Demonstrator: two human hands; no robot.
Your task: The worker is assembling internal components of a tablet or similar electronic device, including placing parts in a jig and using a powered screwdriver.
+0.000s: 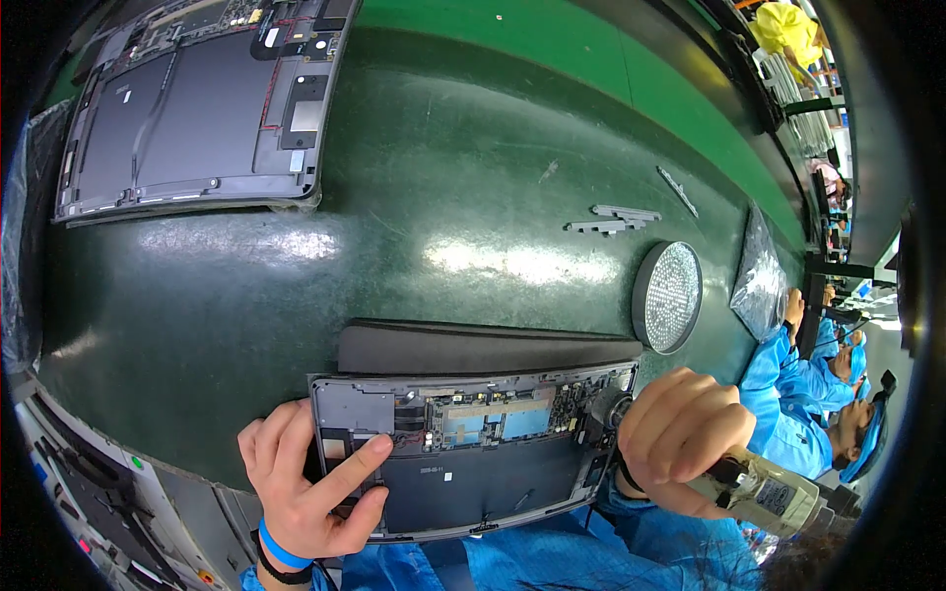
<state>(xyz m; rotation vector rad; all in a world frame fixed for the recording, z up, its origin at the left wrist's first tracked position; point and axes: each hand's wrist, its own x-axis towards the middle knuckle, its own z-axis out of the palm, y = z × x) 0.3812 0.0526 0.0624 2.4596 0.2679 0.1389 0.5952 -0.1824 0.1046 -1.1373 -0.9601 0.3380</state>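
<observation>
An opened laptop or tablet chassis lies in front of me, with a circuit board with blue patches along its far side and a dark battery panel nearer me. At its left edge is my left hand, fingers spread; the index fingertip touches the inside and the thumb rests lower down. My right hand wraps round an electric screwdriver. The tool's dark front end is at the chassis's far right corner, and its bit is hidden.
Behind the chassis is a long black foam pad. A round tray of small parts, grey strips and a clear plastic bag lie on the green table. Another opened device is far left. A co-worker in blue sits at right.
</observation>
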